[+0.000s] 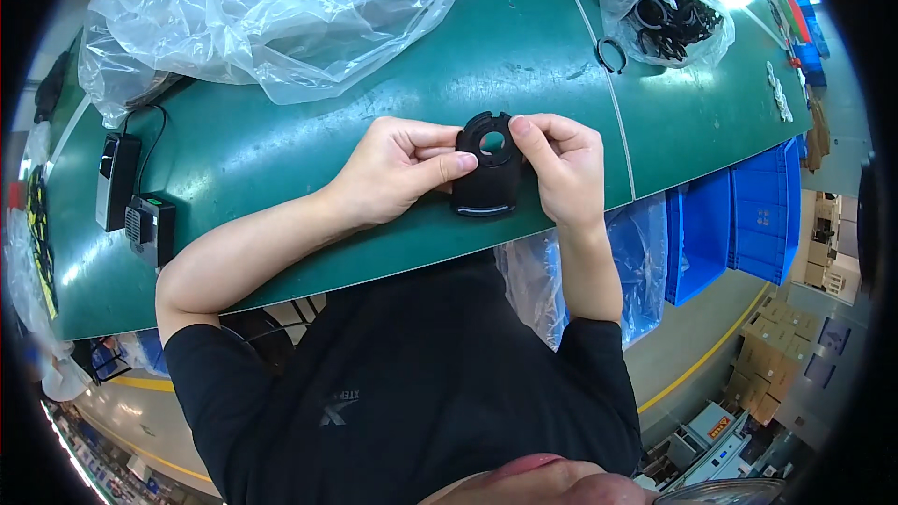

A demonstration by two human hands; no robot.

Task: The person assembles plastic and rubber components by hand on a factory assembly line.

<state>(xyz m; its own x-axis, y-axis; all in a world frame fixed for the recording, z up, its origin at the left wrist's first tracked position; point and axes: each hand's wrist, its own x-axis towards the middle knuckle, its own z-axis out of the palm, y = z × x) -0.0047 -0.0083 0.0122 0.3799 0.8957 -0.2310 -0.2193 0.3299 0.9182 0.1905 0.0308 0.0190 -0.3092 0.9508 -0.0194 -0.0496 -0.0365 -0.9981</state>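
Observation:
A black plastic part (488, 173) with a round hole near its top sits between both hands, just above the green table (309, 122). My left hand (398, 171) grips its left side, thumb laid across the face. My right hand (559, 168) pinches its top right edge with thumb and fingertips. The part's lower half rests close to the table's near edge.
A large clear plastic bag (271, 9) lies at the back left. A second clear bag (666, 5) at the back right holds black rings, and a loose black ring (611, 54) lies beside it. Two black boxes (134, 201) sit at the left. Blue bins (739, 215) stand to the right.

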